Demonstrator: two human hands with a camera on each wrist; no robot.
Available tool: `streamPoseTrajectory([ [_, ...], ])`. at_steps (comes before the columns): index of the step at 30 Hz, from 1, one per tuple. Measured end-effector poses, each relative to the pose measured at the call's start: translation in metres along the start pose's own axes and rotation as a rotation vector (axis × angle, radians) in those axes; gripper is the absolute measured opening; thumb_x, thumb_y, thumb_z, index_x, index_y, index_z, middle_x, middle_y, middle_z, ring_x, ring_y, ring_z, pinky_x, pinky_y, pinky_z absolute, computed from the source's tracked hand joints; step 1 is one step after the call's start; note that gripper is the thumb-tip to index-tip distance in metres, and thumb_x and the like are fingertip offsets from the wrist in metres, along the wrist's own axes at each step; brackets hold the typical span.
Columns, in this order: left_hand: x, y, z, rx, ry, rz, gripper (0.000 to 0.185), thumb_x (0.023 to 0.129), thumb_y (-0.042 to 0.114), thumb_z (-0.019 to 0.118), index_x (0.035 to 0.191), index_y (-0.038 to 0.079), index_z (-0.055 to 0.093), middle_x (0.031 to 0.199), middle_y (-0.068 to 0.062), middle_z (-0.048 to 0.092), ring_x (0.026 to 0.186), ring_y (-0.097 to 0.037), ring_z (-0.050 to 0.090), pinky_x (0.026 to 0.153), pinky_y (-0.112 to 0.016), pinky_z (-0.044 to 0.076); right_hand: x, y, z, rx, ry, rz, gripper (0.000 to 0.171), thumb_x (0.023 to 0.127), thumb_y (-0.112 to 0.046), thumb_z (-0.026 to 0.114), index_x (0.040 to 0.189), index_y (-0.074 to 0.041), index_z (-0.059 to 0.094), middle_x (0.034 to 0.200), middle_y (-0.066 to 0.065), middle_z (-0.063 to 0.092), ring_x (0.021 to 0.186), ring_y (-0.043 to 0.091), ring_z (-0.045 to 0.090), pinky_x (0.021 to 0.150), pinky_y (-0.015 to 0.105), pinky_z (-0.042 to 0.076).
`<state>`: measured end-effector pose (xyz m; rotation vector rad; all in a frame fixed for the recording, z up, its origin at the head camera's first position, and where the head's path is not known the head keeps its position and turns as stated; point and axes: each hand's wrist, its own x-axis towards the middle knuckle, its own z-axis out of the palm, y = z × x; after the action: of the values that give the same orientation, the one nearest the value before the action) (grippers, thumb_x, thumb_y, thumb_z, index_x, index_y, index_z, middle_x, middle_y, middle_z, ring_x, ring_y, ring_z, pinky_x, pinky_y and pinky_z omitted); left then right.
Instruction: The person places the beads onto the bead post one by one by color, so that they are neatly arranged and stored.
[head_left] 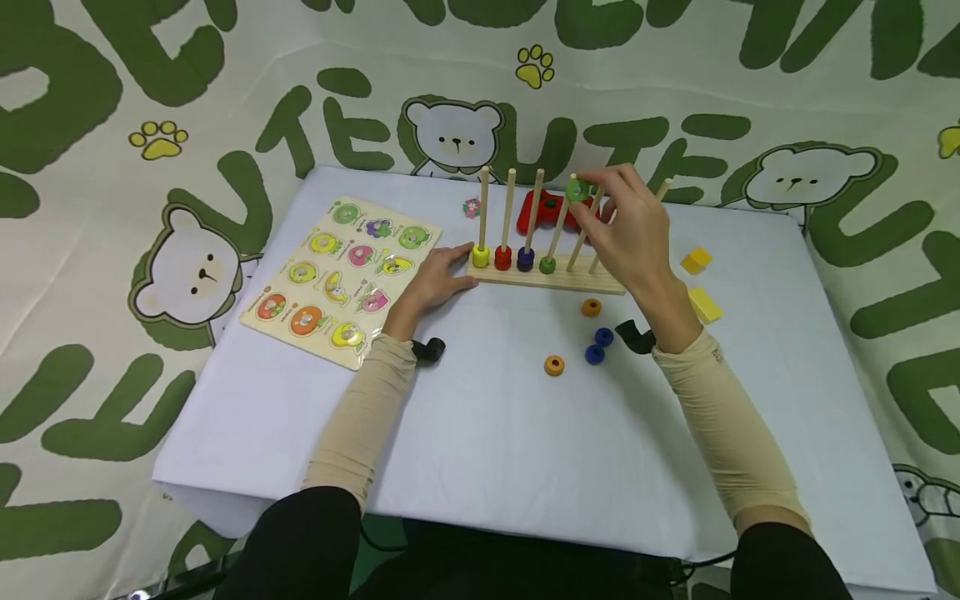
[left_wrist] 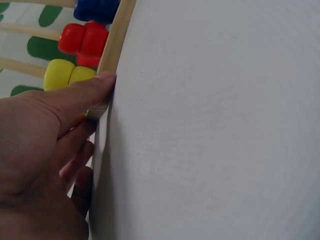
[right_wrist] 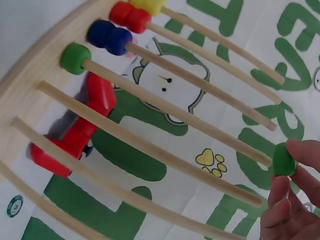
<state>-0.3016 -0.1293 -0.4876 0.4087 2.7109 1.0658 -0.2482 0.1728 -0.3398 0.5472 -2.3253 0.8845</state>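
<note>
My left hand (head_left: pixel 435 279) holds the left end of a wooden peg stand (head_left: pixel 585 282), its thumb along the near edge. Between thumb and fingers, my right hand (head_left: pixel 636 233) pinches a green bead (right_wrist: pixel 284 160) at the tip of the fourth peg (right_wrist: pixel 175 114); whether the peg has entered its hole I cannot tell. Low on the pegs sit yellow beads (right_wrist: pixel 147 5), red beads (right_wrist: pixel 131 17), dark blue beads (right_wrist: pixel 109 37) and one green bead (right_wrist: pixel 75 58). The pegs farther right carry no beads. Part of that end is hidden by my right hand in the head view.
Two blue beads (head_left: pixel 595 354) and orange beads (head_left: pixel 554 365) lie in front of the stand. Yellow blocks (head_left: pixel 703 305) are at right, a fruit puzzle board (head_left: pixel 341 279) at left. Behind the pegs lies a red object (head_left: pixel 528 212), beside a small pink flower-like piece (head_left: pixel 472 207).
</note>
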Motion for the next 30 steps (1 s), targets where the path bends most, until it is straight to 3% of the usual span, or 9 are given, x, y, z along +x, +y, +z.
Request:
streamPoseTrajectory([
  [12,-0.002,-0.001,0.000,-0.002,0.006,0.002,0.076,0.100,0.025,0.077,0.165,0.011,0.041,0.170,-0.014,0.041,0.160,-0.035,0.032,0.134,-0.047,0.023,0.017,0.005,0.013,-0.030,-0.019,0.056,0.032,0.103,-0.017,0.071,0.132,-0.002,0.073,0.116,0.019,0.068,0.073,0.031,0.058,0.061,0.025,0.036],
  [24,-0.002,0.002,0.000,0.000,0.007,-0.007,0.075,0.100,0.025,0.077,0.165,0.012,0.041,0.169,-0.014,0.042,0.159,-0.035,0.033,0.134,-0.047,0.023,0.016,0.007,0.013,-0.082,-0.146,0.160,0.040,0.107,-0.025,0.066,0.140,-0.003,0.069,0.133,0.018,0.065,0.078,0.030,0.059,0.064,0.032,0.042],
  [30,-0.003,0.002,0.000,-0.006,0.009,-0.003,0.075,0.100,0.025,0.077,0.165,0.011,0.042,0.169,-0.015,0.042,0.158,-0.035,0.034,0.134,-0.048,0.024,0.007,0.007,0.012,-0.037,-0.063,0.106,0.044,0.105,-0.026,0.070,0.142,-0.003,0.067,0.143,0.017,0.060,0.080,0.030,0.062,0.064,0.029,0.042],
])
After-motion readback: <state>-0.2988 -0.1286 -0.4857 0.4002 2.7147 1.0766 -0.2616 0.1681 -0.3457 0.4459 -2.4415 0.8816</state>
